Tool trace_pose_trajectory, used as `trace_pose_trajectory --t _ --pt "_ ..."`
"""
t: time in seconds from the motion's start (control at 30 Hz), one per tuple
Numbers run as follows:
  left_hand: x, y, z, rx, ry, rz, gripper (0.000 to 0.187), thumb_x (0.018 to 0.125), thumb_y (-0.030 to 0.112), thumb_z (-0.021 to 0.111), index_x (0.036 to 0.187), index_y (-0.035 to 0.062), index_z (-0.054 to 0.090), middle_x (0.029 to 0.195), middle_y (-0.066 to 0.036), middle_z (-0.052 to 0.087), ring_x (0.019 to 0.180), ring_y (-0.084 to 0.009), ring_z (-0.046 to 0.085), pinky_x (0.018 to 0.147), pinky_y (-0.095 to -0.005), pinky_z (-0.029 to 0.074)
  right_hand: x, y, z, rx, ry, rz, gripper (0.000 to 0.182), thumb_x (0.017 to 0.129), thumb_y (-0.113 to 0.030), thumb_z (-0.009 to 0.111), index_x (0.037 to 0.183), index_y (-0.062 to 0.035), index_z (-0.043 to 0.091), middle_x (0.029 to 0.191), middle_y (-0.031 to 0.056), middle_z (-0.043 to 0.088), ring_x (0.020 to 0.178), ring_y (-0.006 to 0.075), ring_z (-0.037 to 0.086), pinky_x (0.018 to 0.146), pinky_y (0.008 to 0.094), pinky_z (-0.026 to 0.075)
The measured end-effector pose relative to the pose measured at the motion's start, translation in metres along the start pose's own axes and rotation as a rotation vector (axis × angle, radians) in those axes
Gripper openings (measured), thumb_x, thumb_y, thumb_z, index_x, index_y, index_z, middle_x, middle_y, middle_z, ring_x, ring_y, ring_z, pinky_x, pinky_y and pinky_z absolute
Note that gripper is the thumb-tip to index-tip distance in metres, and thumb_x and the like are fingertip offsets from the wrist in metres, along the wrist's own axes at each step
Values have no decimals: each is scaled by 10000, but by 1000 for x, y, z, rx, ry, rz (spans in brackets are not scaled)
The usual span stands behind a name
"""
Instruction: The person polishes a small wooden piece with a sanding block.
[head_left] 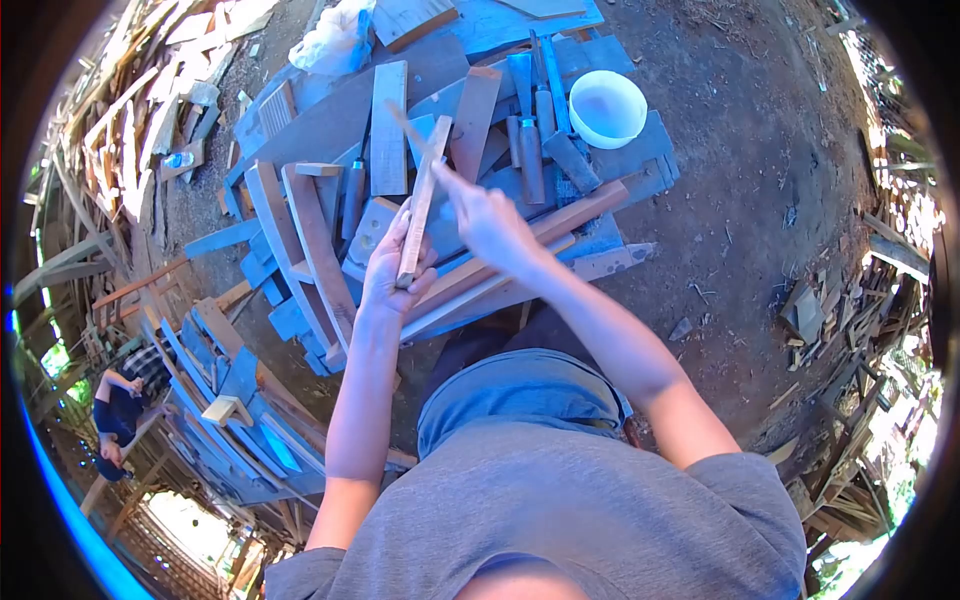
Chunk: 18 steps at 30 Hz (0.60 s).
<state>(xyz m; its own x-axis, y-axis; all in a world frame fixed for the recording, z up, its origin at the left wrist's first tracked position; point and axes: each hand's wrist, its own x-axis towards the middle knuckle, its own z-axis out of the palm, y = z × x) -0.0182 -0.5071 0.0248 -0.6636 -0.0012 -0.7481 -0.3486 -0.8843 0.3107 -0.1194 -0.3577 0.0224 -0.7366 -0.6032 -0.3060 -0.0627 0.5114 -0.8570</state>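
My left hand [392,262] is closed around the lower end of a narrow wooden strip [425,200], which stands tilted up over the workbench. Beside its upper part is my right hand [490,225], with the index finger stretched along and the other fingers curled. A thin, light-brown tool [408,125], smeared by motion, runs forward from that fingertip and crosses behind or against the strip. What kind of tool it is, I cannot make out. Below the hands lie long wooden pieces [580,212] and a flat board [390,130].
A white bucket [607,110] stands at the bench's right side, near several chisels [532,165] with wooden handles. Curved wooden pieces [322,240] lie to the left, a plastic bag [335,38] at the back. Another person [118,405] sits at far left among timber.
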Motion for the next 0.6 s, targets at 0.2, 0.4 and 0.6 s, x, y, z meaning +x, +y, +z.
trace_pose_trajectory --t 0.2,0.4,0.6 --pt "-7 -7 8 50 16 31 424 1048 266 375 1463 198 327 703 -30 524 424 -98 414 269 -222 315 13 22 6 -17 10 20 493 948 -106 458 1439 -137 422 856 287 647 802 430 662 695 492 510" --pt "-9 0 10 -11 11 -1 418 1048 270 370 1459 207 330 653 -29 446 454 -113 383 294 -211 310 -35 2 11 132 5 -38 522 928 -123 481 1437 -219 422 794 274 644 752 456 648 689 543 515" --pt "-8 0 14 -41 48 -12 420 1052 265 352 1467 210 319 649 -31 440 433 -115 379 285 -220 310 22 4 11 62 49 -1 454 959 -132 461 1412 -153 453 787 295 634 764 453 648 672 512 511"
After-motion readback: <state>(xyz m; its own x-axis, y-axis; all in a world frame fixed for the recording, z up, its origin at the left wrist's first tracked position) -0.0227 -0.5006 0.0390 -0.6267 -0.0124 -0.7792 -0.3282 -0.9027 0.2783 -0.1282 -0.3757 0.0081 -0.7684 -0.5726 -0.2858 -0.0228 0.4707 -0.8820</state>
